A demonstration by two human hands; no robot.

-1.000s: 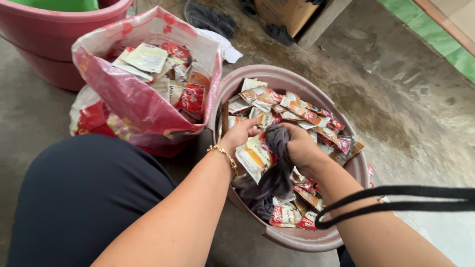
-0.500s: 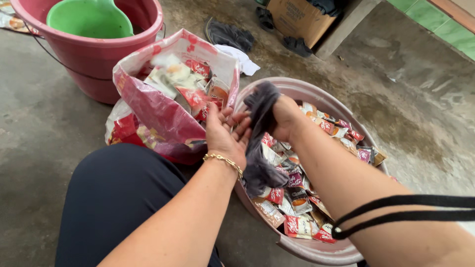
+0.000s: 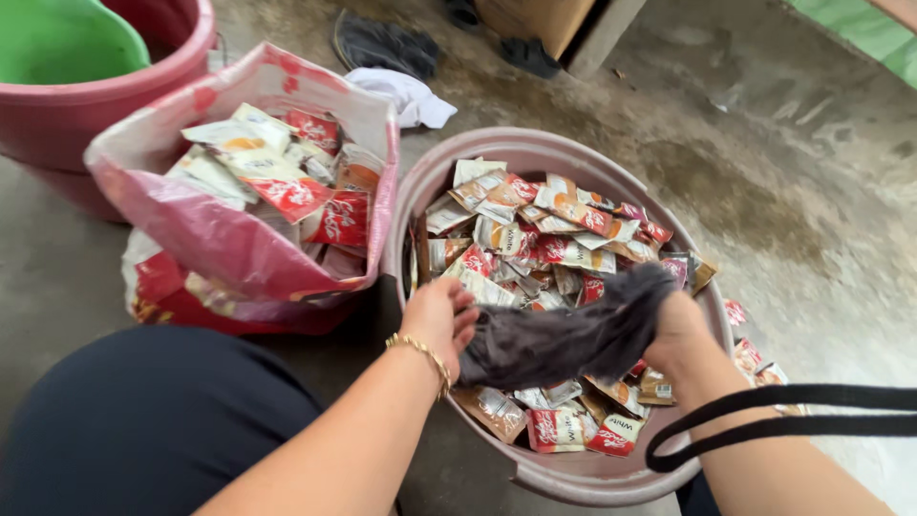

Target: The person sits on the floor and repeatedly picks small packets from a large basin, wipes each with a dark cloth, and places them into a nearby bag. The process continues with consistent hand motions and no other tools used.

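Both hands grip a dark grey cloth (image 3: 564, 336) stretched across the near part of a round pinkish-brown basin (image 3: 573, 476). My left hand (image 3: 437, 320), with a gold bracelet at the wrist, holds the cloth's left end. My right hand (image 3: 676, 330) holds the right end. The basin is full of several small red, white and brown sachets (image 3: 544, 225). Left of it stands a pink and white plastic bag (image 3: 229, 250), open and stuffed with the same kind of sachets.
A red bucket (image 3: 105, 100) with a green scoop (image 3: 57, 43) inside stands at far left. Dark sandals and a white rag (image 3: 406, 96) lie beyond on the concrete floor. A few sachets (image 3: 750, 354) lie right of the basin. A black strap (image 3: 783, 411) crosses my right forearm.
The cloth was lifted up near the bag's mouth half a second ago. Now both hands have come back down over the basin and pulled the cloth out flat between them.
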